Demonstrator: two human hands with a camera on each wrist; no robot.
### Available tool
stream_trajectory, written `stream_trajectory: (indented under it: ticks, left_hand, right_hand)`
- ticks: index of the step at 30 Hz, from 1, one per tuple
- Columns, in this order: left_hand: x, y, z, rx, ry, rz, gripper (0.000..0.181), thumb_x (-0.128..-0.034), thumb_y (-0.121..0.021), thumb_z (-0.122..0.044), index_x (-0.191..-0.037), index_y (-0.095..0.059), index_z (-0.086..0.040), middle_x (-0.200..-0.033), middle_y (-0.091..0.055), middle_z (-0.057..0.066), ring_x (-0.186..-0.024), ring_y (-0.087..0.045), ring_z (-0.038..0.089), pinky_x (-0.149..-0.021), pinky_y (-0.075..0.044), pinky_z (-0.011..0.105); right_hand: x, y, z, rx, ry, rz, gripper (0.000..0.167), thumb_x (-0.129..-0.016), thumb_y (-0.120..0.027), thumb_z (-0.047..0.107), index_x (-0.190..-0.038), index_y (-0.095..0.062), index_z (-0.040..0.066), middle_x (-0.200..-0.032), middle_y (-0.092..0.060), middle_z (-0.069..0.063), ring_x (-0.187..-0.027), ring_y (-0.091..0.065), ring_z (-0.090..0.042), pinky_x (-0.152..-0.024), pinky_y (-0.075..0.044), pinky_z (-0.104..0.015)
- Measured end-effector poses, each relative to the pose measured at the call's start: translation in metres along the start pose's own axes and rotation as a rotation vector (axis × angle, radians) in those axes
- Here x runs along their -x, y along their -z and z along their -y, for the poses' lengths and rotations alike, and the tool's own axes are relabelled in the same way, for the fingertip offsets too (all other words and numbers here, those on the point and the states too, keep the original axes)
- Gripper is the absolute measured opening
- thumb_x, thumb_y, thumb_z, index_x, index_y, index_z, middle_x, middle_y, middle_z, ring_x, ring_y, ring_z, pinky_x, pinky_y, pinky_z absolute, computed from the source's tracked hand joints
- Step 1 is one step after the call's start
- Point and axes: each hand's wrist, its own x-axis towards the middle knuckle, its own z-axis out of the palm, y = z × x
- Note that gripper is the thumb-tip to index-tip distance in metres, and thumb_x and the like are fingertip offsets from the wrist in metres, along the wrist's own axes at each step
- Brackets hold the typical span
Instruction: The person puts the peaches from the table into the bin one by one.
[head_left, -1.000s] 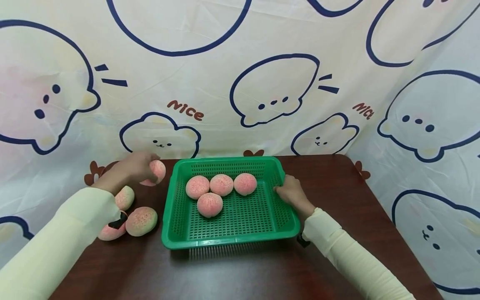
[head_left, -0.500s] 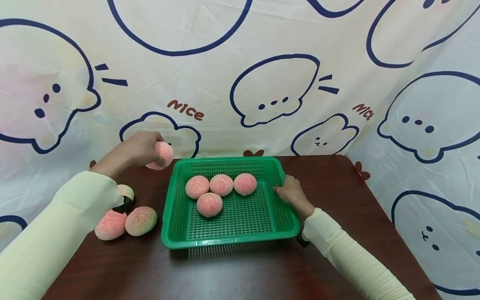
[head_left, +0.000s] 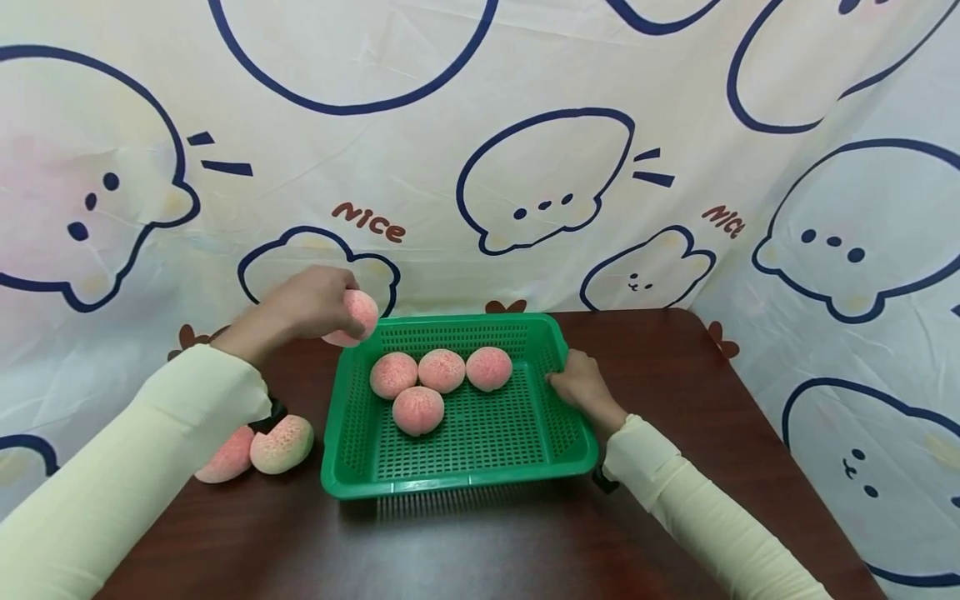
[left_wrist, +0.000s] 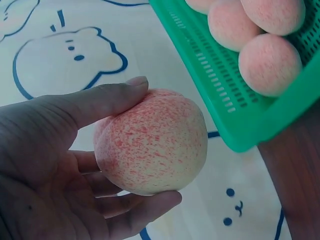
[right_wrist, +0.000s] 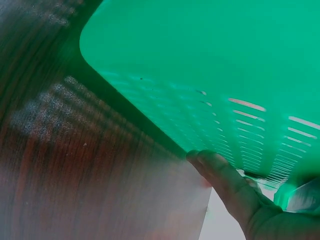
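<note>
My left hand [head_left: 315,302] grips a pink peach [head_left: 363,312] by the far left corner of a green plastic basket [head_left: 465,481]. In the left wrist view, thumb and fingers curl round that peach [left_wrist: 155,145], pink-speckled fading to cream, and it hangs outside the basket wall [left_wrist: 240,135]. Several pink peaches [head_left: 417,411] rest inside the basket, grouped toward its left and back. At the basket's right side, my right hand [head_left: 583,385] holds the rim. In the right wrist view, fingers [right_wrist: 225,182] lie against the slotted outer wall [right_wrist: 200,60].
Left of the basket, a yellowish-green and pink peach [head_left: 283,446] and a pink peach [head_left: 227,457] lie on the dark wooden table [head_left: 480,550], partly hidden by my left forearm. A cartoon-printed cloth [head_left: 427,192] hangs behind the table and along its right side.
My left hand has lifted the peach from over the table's left part and carried it rightward to the basket's corner. My right hand and the basket stay in place.
</note>
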Motion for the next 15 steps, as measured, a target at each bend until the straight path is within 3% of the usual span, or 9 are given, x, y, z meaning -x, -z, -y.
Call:
stream_trajectory:
  ticks: [5, 12, 15]
  left_hand:
    - [0.001, -0.003, -0.015, 0.002, -0.021, 0.003, 0.048, -0.0813, -0.08, -0.02, -0.118, -0.064, 0.006, -0.106, -0.07, 0.02, -0.086, -0.064, 0.029, -0.07, -0.055, 0.039]
    - [-0.002, -0.008, -0.033, 0.013, -0.029, -0.016, 0.02, -0.0802, -0.078, -0.014, -0.092, -0.066, -0.003, -0.078, -0.058, 0.007, -0.069, -0.053, 0.022, -0.057, -0.041, 0.031]
    - [-0.005, -0.013, -0.037, 0.015, -0.038, -0.021, 0.02, -0.079, -0.079, -0.013, -0.09, -0.066, -0.003, -0.078, -0.06, 0.007, -0.069, -0.053, 0.022, -0.058, -0.042, 0.03]
  right_hand:
    - [-0.001, 0.0, 0.0, 0.018, 0.004, -0.006, 0.037, -0.099, -0.062, 0.014, -0.127, -0.053, -0.01, -0.11, -0.068, -0.029, -0.088, -0.073, -0.033, -0.073, -0.061, -0.043]
    - [-0.002, -0.001, -0.001, 0.02, 0.004, -0.015, 0.034, -0.098, -0.062, 0.013, -0.124, -0.054, -0.008, -0.109, -0.068, -0.028, -0.087, -0.074, -0.033, -0.072, -0.062, -0.043]
    - [-0.002, -0.001, -0.001, 0.028, -0.009, -0.016, 0.038, -0.098, -0.063, 0.013, -0.127, -0.053, -0.009, -0.113, -0.067, -0.029, -0.092, -0.074, -0.035, -0.076, -0.062, -0.045]
